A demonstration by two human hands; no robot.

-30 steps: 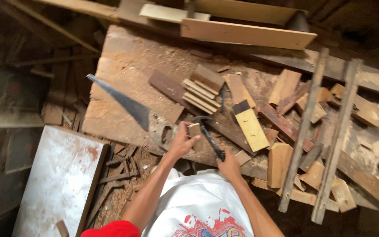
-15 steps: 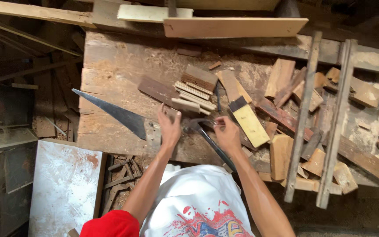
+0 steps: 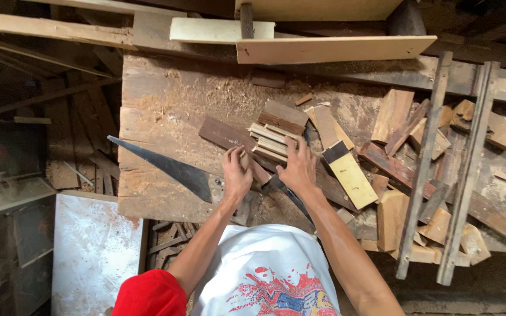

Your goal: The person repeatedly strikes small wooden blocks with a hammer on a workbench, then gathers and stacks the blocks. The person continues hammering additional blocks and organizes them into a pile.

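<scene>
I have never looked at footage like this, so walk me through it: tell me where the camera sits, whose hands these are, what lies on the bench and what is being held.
There is no machine here. One camera is worn on a person's head and looks straight down, so the red cap and white shirt at the bottom belong to the wearer, and both arms reach away from it.

The surface is a worn wooden workbench dusted with sawdust. A handsaw lies at its left, blade pointing outward. Right of the hands are a yellow block with a dark end and many offcuts.

The left hand grips a small wood piece. The right hand rests by a stack of thin slats; whether it grips anything is unclear.
</scene>
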